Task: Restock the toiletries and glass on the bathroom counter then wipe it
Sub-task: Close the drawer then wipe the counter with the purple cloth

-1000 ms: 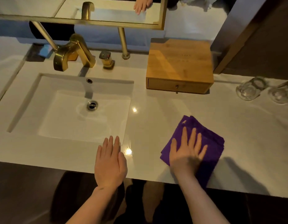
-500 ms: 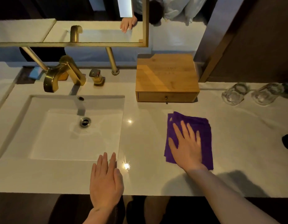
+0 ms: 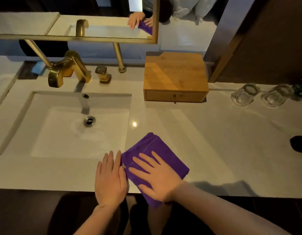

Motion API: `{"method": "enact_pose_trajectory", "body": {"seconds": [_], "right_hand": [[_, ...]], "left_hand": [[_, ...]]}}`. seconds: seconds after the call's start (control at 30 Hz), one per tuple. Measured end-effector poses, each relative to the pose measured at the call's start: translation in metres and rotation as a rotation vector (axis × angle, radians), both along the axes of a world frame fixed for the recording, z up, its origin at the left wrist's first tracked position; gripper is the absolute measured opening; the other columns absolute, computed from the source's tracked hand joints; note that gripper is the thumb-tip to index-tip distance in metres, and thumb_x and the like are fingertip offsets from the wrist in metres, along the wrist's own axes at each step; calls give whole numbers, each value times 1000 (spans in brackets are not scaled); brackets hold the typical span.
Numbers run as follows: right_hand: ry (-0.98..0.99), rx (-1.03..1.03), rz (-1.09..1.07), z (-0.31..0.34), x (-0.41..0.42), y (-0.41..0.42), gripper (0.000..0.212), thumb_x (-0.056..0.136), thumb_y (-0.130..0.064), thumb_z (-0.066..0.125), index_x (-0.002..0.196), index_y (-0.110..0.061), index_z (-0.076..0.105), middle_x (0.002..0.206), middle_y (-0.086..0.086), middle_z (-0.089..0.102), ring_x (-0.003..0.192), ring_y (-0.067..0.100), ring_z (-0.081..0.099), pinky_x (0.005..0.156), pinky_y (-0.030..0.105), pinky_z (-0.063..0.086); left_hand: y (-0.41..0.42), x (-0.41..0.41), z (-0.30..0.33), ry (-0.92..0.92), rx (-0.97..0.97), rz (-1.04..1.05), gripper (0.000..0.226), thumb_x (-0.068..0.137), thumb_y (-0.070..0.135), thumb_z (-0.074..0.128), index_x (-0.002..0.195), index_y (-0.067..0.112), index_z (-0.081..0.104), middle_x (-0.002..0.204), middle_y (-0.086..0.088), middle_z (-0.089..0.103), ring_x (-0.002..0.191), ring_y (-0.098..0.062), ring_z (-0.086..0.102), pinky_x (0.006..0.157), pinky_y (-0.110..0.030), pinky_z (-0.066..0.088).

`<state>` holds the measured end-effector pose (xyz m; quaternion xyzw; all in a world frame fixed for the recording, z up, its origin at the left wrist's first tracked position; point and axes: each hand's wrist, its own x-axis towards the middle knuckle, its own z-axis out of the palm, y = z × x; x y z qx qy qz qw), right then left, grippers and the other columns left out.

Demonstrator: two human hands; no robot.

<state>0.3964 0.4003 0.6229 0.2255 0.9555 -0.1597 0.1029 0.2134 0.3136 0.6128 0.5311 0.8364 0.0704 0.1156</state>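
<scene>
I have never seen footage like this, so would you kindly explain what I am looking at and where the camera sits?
There is no machine here: a person wears one camera on the head, looking down at their own bare hands over a bathroom counter. The right hand presses flat on a folded purple cloth near the front edge; nothing is in a curled grip. The left hand lies flat on the counter beside the cloth. On the surface are a sink with a gold faucet, a wooden drawer box, and two clear glasses at the far right.
</scene>
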Motion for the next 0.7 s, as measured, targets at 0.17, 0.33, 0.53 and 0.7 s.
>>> {"method": "enact_pose_trajectory", "body": {"seconds": [0.17, 0.33, 0.53, 0.7], "right_hand": [[-111, 15, -195, 6, 71, 4, 66, 100, -56, 26, 160, -39, 3, 170, -8, -4, 156, 17, -10, 121, 44, -14], [-95, 86, -507, 6, 143, -1, 64, 98, -55, 33, 159, -37, 22, 168, -4, 18, 156, 19, 13, 124, 45, 3], [-148, 116, -723, 4, 221, 8, 69, 96, -60, 17, 160, -34, 17, 169, -5, 15, 156, 17, 7, 126, 43, 1], [-125, 137, -901, 2, 270, 26, 72, 94, -62, 13, 160, -32, 17, 169, -3, 16, 156, 18, 8, 126, 45, 5]], "left_hand": [[-2, 0, -2, -33, 25, 13, 62, 99, 34, 20, 157, 16, 32, 164, -9, 34, 154, -26, 24, 126, -45, 15], [-4, 2, -3, -16, -20, -8, 66, 98, 35, 13, 159, 12, 26, 167, -11, 25, 157, -27, 14, 127, -46, 11], [-10, 4, 5, 62, -129, -76, 68, 99, 38, 17, 160, 7, 20, 169, -16, 17, 157, -33, 9, 126, -49, 13], [-7, 4, 7, 50, -154, -87, 74, 97, 44, 10, 160, 5, 16, 169, -16, 14, 157, -33, 6, 126, -51, 13]]}}
